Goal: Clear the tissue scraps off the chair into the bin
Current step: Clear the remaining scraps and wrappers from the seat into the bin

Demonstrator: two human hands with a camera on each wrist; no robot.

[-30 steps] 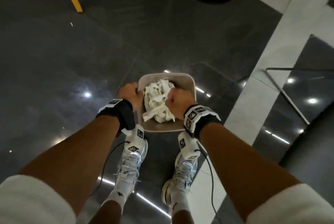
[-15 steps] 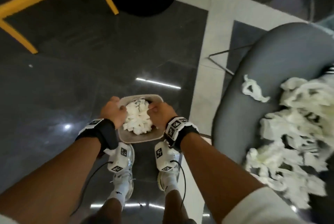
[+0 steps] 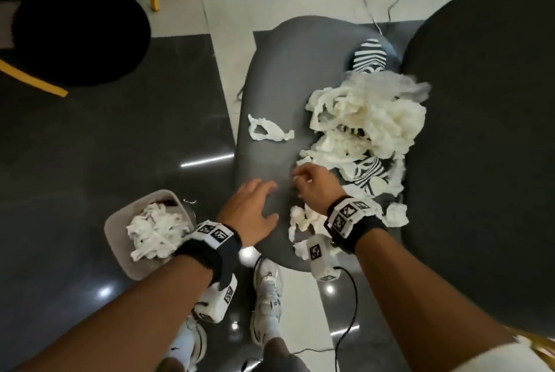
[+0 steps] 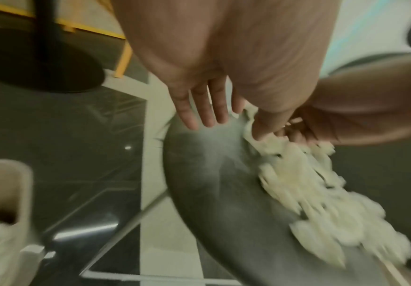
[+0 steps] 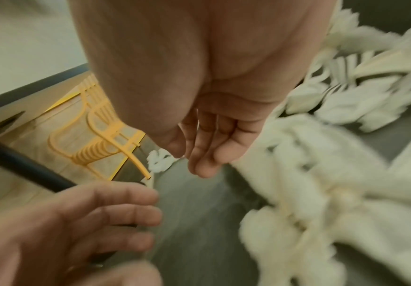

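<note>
Half a second ago both hands at the bin rim, fists over the tissue inside; now both up over the grey chair. Head camera swung right since then, chair seat now central, bin off to the lower left on the dark floor, heaped with white tissue.

Left hand spread flat, fingers straight, over the bare front of the seat, holding nothing. Right hand loosely curled at the near edge of the tissue scraps; contact with the pile suggested in the left wrist view, but a firm grip not clear.

Scraps heaped on the right half of the seat, with one loose twisted scrap lying apart to the left and smaller bits near the front edge by the right wrist.

Only in the head view: a black-and-white striped cloth behind and under the pile, white sneakers, black round table base. Only in the right wrist view: a whole yellow slatted chair in the background. Left wrist view blurred, with the bin's beige corner at lower left.

Black-and-white square marker tags on both wristbands; no readable writing.
</note>
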